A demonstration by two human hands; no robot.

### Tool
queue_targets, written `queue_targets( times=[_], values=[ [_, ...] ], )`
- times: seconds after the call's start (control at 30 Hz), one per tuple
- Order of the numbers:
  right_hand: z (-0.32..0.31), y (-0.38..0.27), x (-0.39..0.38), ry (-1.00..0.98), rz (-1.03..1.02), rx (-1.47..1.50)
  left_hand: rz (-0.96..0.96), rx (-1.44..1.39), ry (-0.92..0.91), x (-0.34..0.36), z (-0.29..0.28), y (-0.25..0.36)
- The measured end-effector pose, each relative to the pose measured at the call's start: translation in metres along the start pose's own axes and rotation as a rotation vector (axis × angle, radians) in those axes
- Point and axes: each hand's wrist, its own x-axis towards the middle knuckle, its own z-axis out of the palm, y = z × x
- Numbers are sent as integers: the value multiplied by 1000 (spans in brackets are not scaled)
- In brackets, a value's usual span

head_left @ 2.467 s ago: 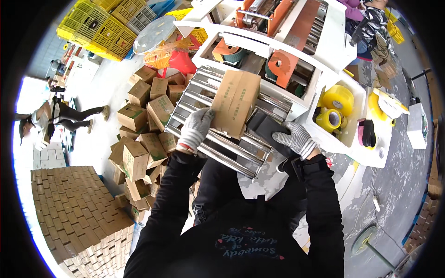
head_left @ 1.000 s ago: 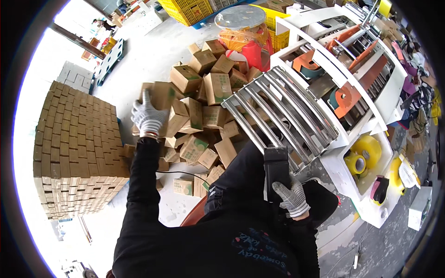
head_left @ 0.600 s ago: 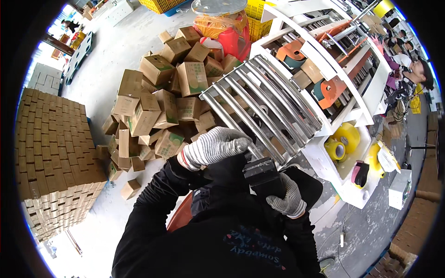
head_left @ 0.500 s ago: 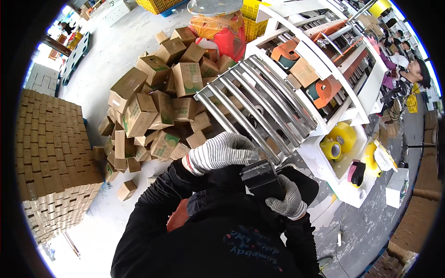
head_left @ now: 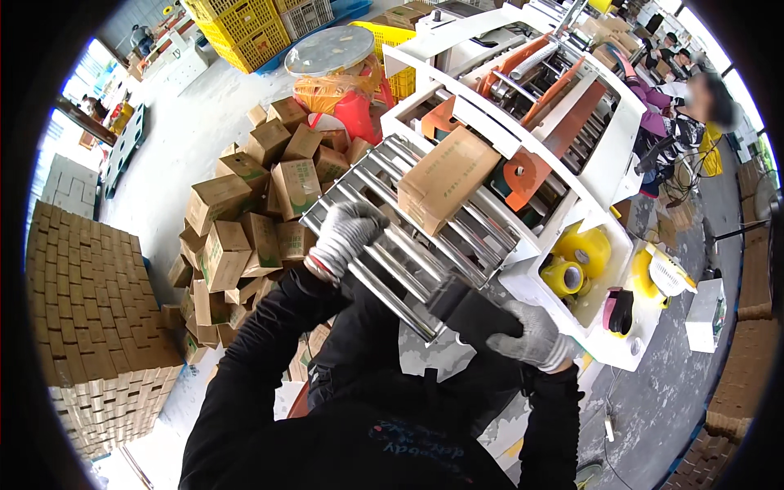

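My right hand (head_left: 535, 335), in a grey striped knit glove, is wrapped round a black boxy handheld device (head_left: 469, 314). The device is slanted over the near right end of a roller conveyor (head_left: 392, 282). My left hand (head_left: 349, 238), gloved alike, is curled closed above the left part of the rollers; its palm side is hidden, so whatever it may hold does not show. A brown carton (head_left: 447, 180) lies on the rollers ahead of both hands, its far end beside the orange wheel guards of a white machine (head_left: 523, 135). Neither hand touches the carton.
Left of the conveyor, loose cartons (head_left: 245, 220) lie heaped on the floor. A tall carton stack (head_left: 90, 294) stands farther left. To the right, a white bin (head_left: 531, 282) holds yellow tape rolls (head_left: 584, 249). Behind are a red container (head_left: 357, 116) and yellow crates (head_left: 245, 37). People work far right.
A carton has come out of the machine onto the rollers. My left hand has moved away from the device, left and forward, and the device has shifted slightly right.
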Motion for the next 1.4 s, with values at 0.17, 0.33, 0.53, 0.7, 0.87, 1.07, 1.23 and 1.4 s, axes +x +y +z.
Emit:
queue_targets(
  times=[0.17,0.33,0.53,0.7,0.87,1.07,1.23,1.4],
  values=[
    [-46,44,14,263,-25,201,113,-98,-25,88,-24,46],
    [-55,71,63,258,-12,257,40,6,-86,140,-21,40],
    [-31,109,100,194,20,306,199,364,-165,167,-4,-90],
    [-26,112,102,166,87,410,54,853,-166,188,14,-109],
    [-14,104,114,222,26,106,-5,754,65,158,13,-58],
    [-8,119,110,175,153,325,151,1162,-187,54,88,63],
    [31,79,67,220,100,-62,72,1204,-169,2,68,38],
    [105,47,24,256,-118,212,131,1198,21,-90,31,2]
  ],
)
